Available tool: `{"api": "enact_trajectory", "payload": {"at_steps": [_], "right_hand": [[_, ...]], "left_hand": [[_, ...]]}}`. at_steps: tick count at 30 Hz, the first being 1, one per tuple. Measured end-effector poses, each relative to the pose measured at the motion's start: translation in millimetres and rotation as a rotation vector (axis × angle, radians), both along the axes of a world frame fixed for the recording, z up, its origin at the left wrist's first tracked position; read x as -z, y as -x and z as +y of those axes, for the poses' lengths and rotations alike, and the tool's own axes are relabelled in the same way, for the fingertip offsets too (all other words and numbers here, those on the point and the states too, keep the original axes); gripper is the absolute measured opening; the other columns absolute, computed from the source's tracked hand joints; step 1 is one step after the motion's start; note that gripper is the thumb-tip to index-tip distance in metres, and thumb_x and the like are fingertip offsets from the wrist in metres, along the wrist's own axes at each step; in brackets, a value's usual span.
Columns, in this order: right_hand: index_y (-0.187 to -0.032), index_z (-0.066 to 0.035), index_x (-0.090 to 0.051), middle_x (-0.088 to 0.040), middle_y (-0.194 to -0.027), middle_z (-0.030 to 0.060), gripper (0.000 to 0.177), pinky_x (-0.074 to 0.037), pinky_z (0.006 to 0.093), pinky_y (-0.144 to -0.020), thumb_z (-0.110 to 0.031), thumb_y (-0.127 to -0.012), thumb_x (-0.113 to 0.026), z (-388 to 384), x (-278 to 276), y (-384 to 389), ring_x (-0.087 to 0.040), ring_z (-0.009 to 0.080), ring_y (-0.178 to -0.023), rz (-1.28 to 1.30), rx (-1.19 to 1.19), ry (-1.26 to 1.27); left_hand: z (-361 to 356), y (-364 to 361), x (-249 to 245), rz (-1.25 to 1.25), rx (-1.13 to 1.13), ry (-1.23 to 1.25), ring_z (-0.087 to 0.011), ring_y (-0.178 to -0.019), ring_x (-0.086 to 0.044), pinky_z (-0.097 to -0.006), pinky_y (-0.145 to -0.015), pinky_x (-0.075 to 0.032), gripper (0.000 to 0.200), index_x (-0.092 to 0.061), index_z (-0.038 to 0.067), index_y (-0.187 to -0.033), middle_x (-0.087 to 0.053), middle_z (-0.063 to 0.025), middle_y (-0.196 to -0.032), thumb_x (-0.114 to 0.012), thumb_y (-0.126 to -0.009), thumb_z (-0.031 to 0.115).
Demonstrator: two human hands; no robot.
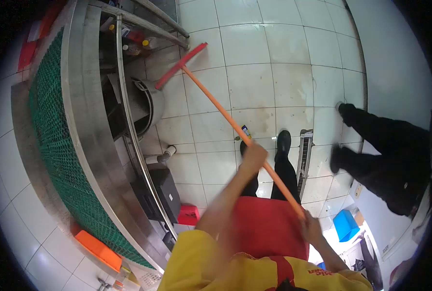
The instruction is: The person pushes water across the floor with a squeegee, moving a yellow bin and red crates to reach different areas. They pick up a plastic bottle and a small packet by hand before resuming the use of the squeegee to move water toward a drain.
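Observation:
A floor squeegee with a long orange handle point(216, 104) runs diagonally across the view. Its red head point(182, 65) rests on the tiled floor at upper left, beside a grey bucket point(158, 104). My left hand point(255, 156) is wrapped round the middle of the handle, in front of my legs. Near the handle's upper end, close to my red apron point(269, 218), my right hand point(311, 229) grips it too; its fingers are partly hidden and blurred. A small wrapper point(246, 131) lies on the floor by my left shoe.
On the left stands a steel counter with green mesh point(51, 126) and a metal rail point(133, 121). A floor drain grate point(304, 160) lies right of my feet. Another person's dark-trousered legs point(381, 155) are at right. Brown wet stains mark the tiles point(293, 87) ahead.

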State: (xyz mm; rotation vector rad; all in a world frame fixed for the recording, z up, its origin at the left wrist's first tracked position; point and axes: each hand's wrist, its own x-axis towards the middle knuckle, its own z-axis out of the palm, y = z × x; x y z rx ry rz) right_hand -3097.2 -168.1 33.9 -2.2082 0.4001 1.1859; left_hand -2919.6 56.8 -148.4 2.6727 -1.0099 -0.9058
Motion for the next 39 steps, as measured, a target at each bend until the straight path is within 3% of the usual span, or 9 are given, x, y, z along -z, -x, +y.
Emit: {"api": "enact_trajectory", "payload": {"at_steps": [2, 4, 9, 15, 23, 29, 33, 38, 39], "right_hand": [[-0.101, -0.002, -0.045, -0.052, -0.055, 0.0237, 0.024, -0.042, 0.0505, -0.051, -0.021, -0.087, -0.043, 56, 6, -36, -0.055, 0.0433, -0.06, -0.084, 0.076, -0.13], [-0.104, -0.002, -0.044, -0.053, -0.057, 0.0232, 0.027, -0.042, 0.051, -0.051, -0.023, -0.088, -0.043, 101, 7, -54, -0.055, 0.0423, -0.059, 0.169, 0.072, -0.098], [-0.107, -0.002, -0.044, -0.054, -0.06, 0.0233, 0.029, -0.042, 0.0514, -0.052, -0.025, -0.089, -0.042, 120, 18, -23, -0.056, 0.0415, -0.06, 0.001, 0.032, -0.079], [-0.106, -0.005, -0.047, -0.055, -0.064, 0.0246, 0.027, -0.044, 0.0505, -0.055, -0.025, -0.088, -0.043, 61, -2, 38, -0.056, 0.0428, -0.063, -0.091, 0.052, 0.029], [-0.096, -0.006, -0.052, -0.053, -0.06, 0.0221, 0.019, -0.041, 0.0427, -0.05, -0.021, -0.086, -0.046, -72, -39, 257, -0.055, 0.0399, -0.058, 0.012, 0.121, 0.153], [-0.094, -0.005, -0.053, -0.054, -0.055, 0.0174, 0.019, -0.041, 0.045, -0.045, -0.02, -0.082, -0.052, -168, -135, 355, -0.055, 0.038, -0.051, -0.094, 0.081, 0.25], [-0.095, -0.006, -0.053, -0.053, -0.053, 0.0176, 0.02, -0.04, 0.0449, -0.043, -0.02, -0.082, -0.052, -176, -103, 361, -0.054, 0.0381, -0.049, -0.152, -0.034, 0.226], [-0.103, -0.013, -0.051, -0.056, -0.06, 0.0203, 0.021, -0.043, 0.0505, -0.05, -0.023, -0.085, -0.047, -46, 12, 269, -0.056, 0.0399, -0.058, -0.022, -0.04, 0.035], [-0.103, -0.013, -0.049, -0.056, -0.062, 0.0208, 0.021, -0.043, 0.0524, -0.053, -0.024, -0.086, -0.045, -7, 28, 250, -0.057, 0.0408, -0.06, -0.167, 0.012, -0.056]], "left_hand": [[50, -41, 2, 0.102, 0.115, -0.057, -0.0229, -0.075, -0.057, -0.0383, -0.074, -0.039, 0.007, -0.065, 0.012, -0.064, -0.06, -0.0058, -0.068, -0.062, -0.062, 0.018], [90, -56, 3, -0.006, 0.26, -0.097, -0.0203, -0.079, -0.054, -0.0366, -0.077, -0.037, 0.004, -0.065, 0.015, -0.063, -0.06, -0.0038, -0.069, -0.062, -0.062, 0.016], [107, -22, 12, -0.097, 0.111, 0.093, -0.0206, -0.08, -0.053, -0.0324, -0.076, -0.036, 0.003, -0.065, 0.015, -0.061, -0.058, -0.0018, -0.066, -0.063, -0.063, 0.013], [40, 42, 13, -0.05, 0.053, 0.085, -0.0209, -0.074, -0.055, -0.035, -0.074, -0.035, 0.005, -0.064, 0.012, -0.061, -0.059, -0.0041, -0.067, -0.062, -0.065, 0.015], [-108, 283, 20, 0.054, 0.021, 0.3, -0.023, -0.074, -0.057, -0.0446, -0.083, -0.035, 0.008, -0.064, 0.013, -0.064, -0.06, -0.0052, -0.066, -0.061, -0.064, 0.02], [-226, 395, -58, 0.152, 0.039, 0.362, -0.0233, -0.072, -0.058, -0.0442, -0.083, -0.036, 0.009, -0.061, 0.012, -0.061, -0.059, -0.0059, -0.063, -0.061, -0.064, 0.02], [-199, 398, -51, 0.078, -0.057, 0.351, -0.0243, -0.07, -0.058, -0.042, -0.084, -0.035, 0.008, -0.063, 0.012, -0.061, -0.059, -0.0071, -0.063, -0.062, -0.062, 0.02], [-13, 320, 41, -0.04, -0.179, 0.023, -0.0271, -0.073, -0.057, -0.0441, -0.078, -0.041, 0.007, -0.063, 0.01, -0.061, -0.058, -0.0103, -0.063, -0.062, -0.063, 0.016], [26, 288, 24, -0.005, -0.09, -0.017, -0.0278, -0.07, -0.054, -0.0399, -0.072, -0.041, 0.005, -0.061, 0.011, -0.057, -0.056, -0.0096, -0.062, -0.064, -0.058, 0.014]]}}
